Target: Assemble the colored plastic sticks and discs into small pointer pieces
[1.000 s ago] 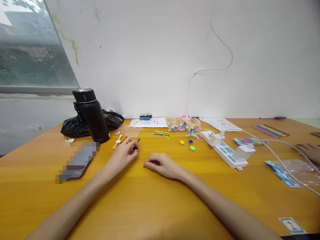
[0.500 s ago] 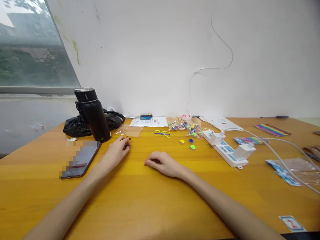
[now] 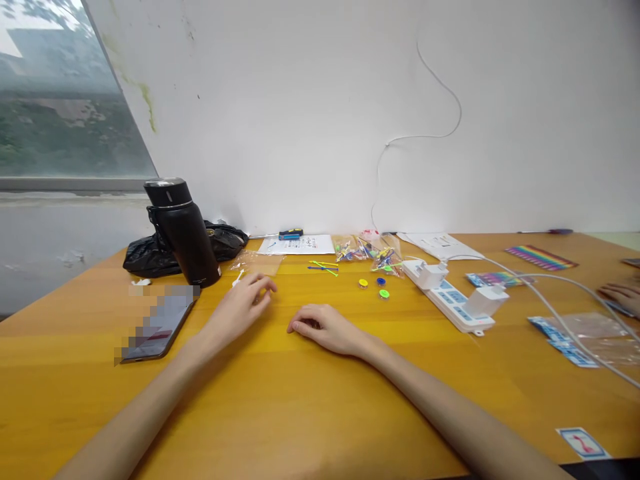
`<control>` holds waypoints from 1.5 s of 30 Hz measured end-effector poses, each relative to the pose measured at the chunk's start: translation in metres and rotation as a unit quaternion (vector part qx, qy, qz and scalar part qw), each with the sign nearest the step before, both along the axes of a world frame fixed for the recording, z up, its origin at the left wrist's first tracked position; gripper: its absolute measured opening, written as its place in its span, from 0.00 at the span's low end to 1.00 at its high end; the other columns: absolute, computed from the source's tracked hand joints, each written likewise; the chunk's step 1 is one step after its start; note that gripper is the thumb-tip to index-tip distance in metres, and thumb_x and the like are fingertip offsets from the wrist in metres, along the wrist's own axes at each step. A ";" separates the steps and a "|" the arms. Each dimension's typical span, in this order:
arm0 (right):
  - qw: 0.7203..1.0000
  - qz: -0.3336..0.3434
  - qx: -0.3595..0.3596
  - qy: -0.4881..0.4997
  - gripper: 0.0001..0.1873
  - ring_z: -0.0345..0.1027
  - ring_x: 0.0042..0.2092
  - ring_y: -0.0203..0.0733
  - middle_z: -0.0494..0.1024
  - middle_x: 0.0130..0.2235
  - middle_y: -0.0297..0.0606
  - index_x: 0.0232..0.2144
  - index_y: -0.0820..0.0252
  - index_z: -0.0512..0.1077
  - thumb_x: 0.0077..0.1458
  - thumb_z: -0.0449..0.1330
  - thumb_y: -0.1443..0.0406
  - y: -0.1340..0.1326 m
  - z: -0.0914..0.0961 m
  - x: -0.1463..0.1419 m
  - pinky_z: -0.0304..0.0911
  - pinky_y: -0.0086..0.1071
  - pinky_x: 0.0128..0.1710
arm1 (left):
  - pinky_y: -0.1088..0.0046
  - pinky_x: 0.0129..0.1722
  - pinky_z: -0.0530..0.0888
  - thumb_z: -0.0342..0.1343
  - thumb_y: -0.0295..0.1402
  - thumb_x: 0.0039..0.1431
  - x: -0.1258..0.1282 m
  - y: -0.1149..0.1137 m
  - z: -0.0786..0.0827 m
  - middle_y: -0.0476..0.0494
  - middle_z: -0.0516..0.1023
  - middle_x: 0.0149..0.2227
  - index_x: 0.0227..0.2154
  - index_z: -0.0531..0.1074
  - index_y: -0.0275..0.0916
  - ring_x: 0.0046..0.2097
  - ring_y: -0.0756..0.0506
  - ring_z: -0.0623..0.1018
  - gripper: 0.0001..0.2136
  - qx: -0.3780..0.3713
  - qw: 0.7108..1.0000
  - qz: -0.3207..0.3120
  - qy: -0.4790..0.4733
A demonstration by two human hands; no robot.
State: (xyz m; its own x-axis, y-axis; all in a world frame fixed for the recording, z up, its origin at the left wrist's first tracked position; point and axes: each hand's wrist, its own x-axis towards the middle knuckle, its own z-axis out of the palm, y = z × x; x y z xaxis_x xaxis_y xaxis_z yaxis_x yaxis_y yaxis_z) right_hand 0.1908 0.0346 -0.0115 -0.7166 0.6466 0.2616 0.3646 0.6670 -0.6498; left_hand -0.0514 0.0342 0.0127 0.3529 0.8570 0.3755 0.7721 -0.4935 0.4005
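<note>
My left hand (image 3: 240, 308) lies on the yellow wooden table (image 3: 280, 400) with its fingers stretched forward and nothing visibly in them. A small white stick (image 3: 237, 278) pokes out just beyond it, beside a clear plastic bag (image 3: 257, 262). To its right, my right hand (image 3: 325, 328) rests on the table with its fingers curled under; I see nothing in it. Thin yellow, blue and green sticks (image 3: 324, 267) lie further back. Yellow (image 3: 363, 283), blue (image 3: 381, 281) and green (image 3: 384, 293) discs sit to their right.
A black flask (image 3: 183, 230), a black bag (image 3: 150, 255) and a phone (image 3: 160, 323) are on the left. Papers (image 3: 297, 245), bags of coloured parts (image 3: 370, 252) and a white power strip (image 3: 450, 297) with cables are behind. Another person's hand (image 3: 620, 295) shows at the right edge.
My left hand pinched small black and red pieces, drew back left, and now lies with its fingers stretched out; those pieces no longer show. My right hand has not moved.
</note>
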 end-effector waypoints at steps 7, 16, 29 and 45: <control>0.999 -0.008 -0.025 0.018 0.12 0.65 0.32 0.36 0.75 0.32 0.33 0.34 0.60 0.73 0.67 0.54 0.62 0.002 -0.003 -0.001 0.58 0.27 0.34 | 0.69 0.41 0.67 0.46 0.34 0.67 0.033 -0.015 -0.020 0.43 0.74 0.39 0.38 0.71 0.41 0.41 0.43 0.73 0.08 -0.081 0.988 -0.131 -0.031; 1.000 -0.001 -0.017 0.004 0.11 0.65 0.33 0.35 0.75 0.33 0.33 0.34 0.60 0.72 0.67 0.53 0.63 0.001 0.000 0.000 0.58 0.26 0.35 | 0.73 0.37 0.65 0.48 0.35 0.67 0.030 -0.016 -0.013 0.48 0.73 0.36 0.35 0.69 0.40 0.37 0.46 0.71 0.08 -0.108 0.984 -0.135 -0.034; 0.996 -0.061 0.046 -0.045 0.11 0.69 0.35 0.38 0.79 0.36 0.36 0.38 0.59 0.76 0.67 0.54 0.64 0.015 0.005 0.020 0.60 0.28 0.36 | 0.72 0.39 0.67 0.46 0.29 0.65 0.029 -0.015 -0.017 0.46 0.75 0.40 0.43 0.72 0.42 0.39 0.46 0.73 0.10 -0.101 0.986 -0.130 -0.020; 0.909 -0.309 0.183 -0.212 0.10 0.72 0.34 0.41 0.80 0.33 0.36 0.37 0.56 0.76 0.60 0.54 0.65 0.041 0.045 0.094 0.54 0.29 0.31 | 0.72 0.37 0.66 0.46 0.31 0.65 0.026 -0.015 -0.016 0.47 0.73 0.35 0.44 0.72 0.40 0.36 0.47 0.71 0.11 -0.094 0.985 -0.139 -0.025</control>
